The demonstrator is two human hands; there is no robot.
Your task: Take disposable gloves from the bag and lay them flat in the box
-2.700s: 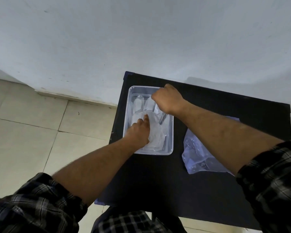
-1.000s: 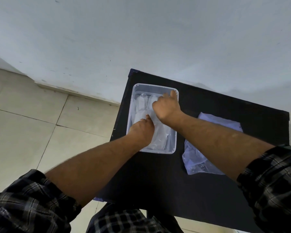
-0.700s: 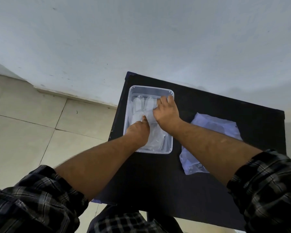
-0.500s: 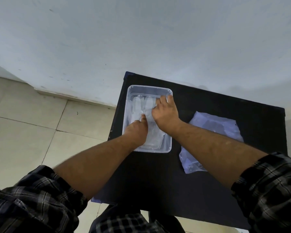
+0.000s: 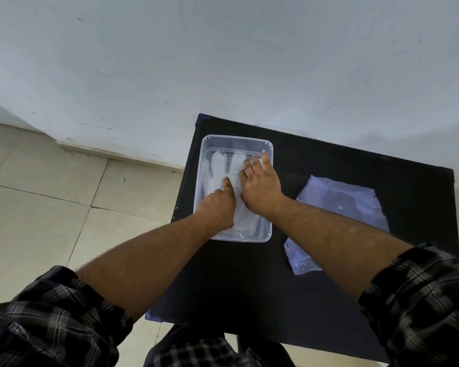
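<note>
While both hands press down inside it, the clear plastic box [image 5: 204, 165] sits at the far left corner of the black table [image 5: 249, 274], its long side running along the left edge. Pale translucent gloves [image 5: 217, 165] lie flat on the box floor, fingers pointing toward the far edge. The left hand [image 5: 217, 207] rests on them near the box's near end, fingers curled under with the thumb stretched forward on the plastic. The right hand [image 5: 260, 186] lies palm-down beside it, fingers spread flat and reaching the box's far right corner, gripping nothing. To the right, apart from the box, the crumpled bluish bag [image 5: 350, 205] lies on the table.
</note>
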